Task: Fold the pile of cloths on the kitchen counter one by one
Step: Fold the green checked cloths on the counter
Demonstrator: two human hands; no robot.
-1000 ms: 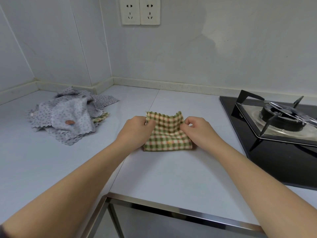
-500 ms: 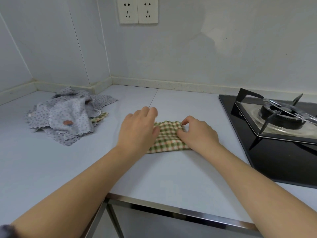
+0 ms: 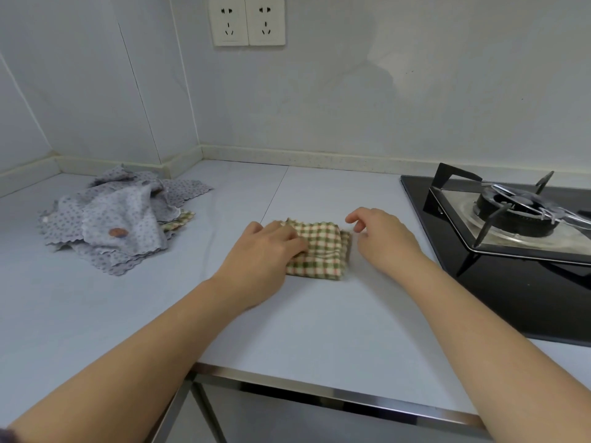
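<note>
From your head camera: your left hand (image 3: 262, 251) lies flat on the folded checked cloth (image 3: 323, 254) and presses its left side, fingers straight; your right hand (image 3: 382, 239) hangs just beside the cloth's right edge, fingers loose and a bit curled, holding nothing; the cloth sits on the counter (image 3: 319, 321), between the grey pile (image 3: 121, 219) and the stove (image 3: 511, 225).

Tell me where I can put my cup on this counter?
Bare counter lies behind the checked cloth, up to the wall; more between the grey cloth pile and the left hand, and along the front edge. Crowded: round the cloth, with the right hand close beside the stove.
</note>
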